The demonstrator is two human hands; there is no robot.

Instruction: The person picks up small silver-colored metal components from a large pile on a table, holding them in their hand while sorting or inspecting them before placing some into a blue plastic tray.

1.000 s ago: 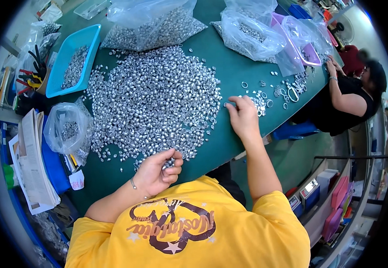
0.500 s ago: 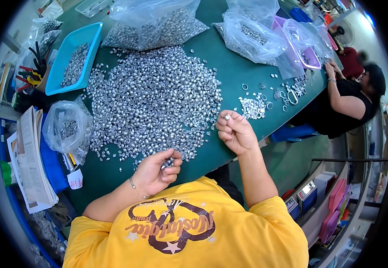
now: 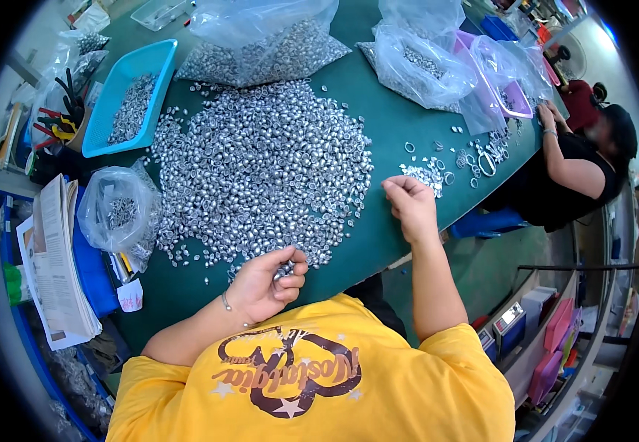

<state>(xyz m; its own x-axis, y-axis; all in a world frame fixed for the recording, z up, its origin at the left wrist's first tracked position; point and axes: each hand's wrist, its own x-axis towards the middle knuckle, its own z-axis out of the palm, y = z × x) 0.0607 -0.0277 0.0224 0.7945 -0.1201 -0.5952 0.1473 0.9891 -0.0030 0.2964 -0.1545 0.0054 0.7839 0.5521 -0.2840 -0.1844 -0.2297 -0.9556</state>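
Observation:
A wide heap of small silvery domed oval metal pieces (image 3: 260, 158) covers the middle of the green table. My left hand (image 3: 259, 286) is at the heap's near edge, palm up, with its fingers curled round a few metal pieces (image 3: 284, 270). Just right of the heap, my right hand (image 3: 417, 210) is raised with thumb and fingertips pressed together. Whatever lies between those fingertips cannot be made out. Beyond that hand, partly covered by it, is a smaller group of pale silvery bits (image 3: 426, 174), with loose metal rings (image 3: 486, 163) farther right.
Large plastic bags of metal pieces (image 3: 264, 55) stand behind the heap. At left are a turquoise basket (image 3: 163, 88), an open plastic bag (image 3: 99, 214), pliers (image 3: 58, 125) and papers (image 3: 51, 258). A person in black (image 3: 581, 173) sits at the right table edge by a pink basket (image 3: 514, 110).
My right hand has moved a little right, away from the heap, and turned over; the silvery piece at its fingertips no longer shows. The left hand keeps its hold. The whole view has shifted slightly.

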